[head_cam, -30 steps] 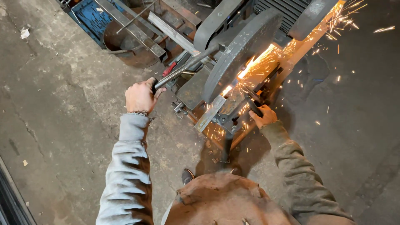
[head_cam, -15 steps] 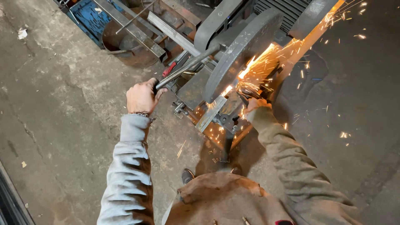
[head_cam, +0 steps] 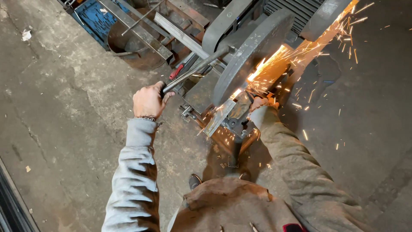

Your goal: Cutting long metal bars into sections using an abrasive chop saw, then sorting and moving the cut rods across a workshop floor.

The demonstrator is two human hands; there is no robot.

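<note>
Nearest me at six o'clock my brown jacket fills the bottom edge. My left hand (head_cam: 148, 101) at ten o'clock is clamped on the long grey steel lever handle (head_cam: 195, 68) of the cut-off saw. My right hand (head_cam: 262, 103) presses the flat steel bar (head_cam: 221, 116) beside the grey round blade guard (head_cam: 253, 51); its grip I cannot tell. Orange sparks (head_cam: 309, 47) fly toward two o'clock. A rusty metal tub (head_cam: 128, 43) sits at eleven o'clock.

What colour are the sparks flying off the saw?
The sparks glow bright orange and yellow beside the saw's grey blade guard. The head view shows them.
</note>
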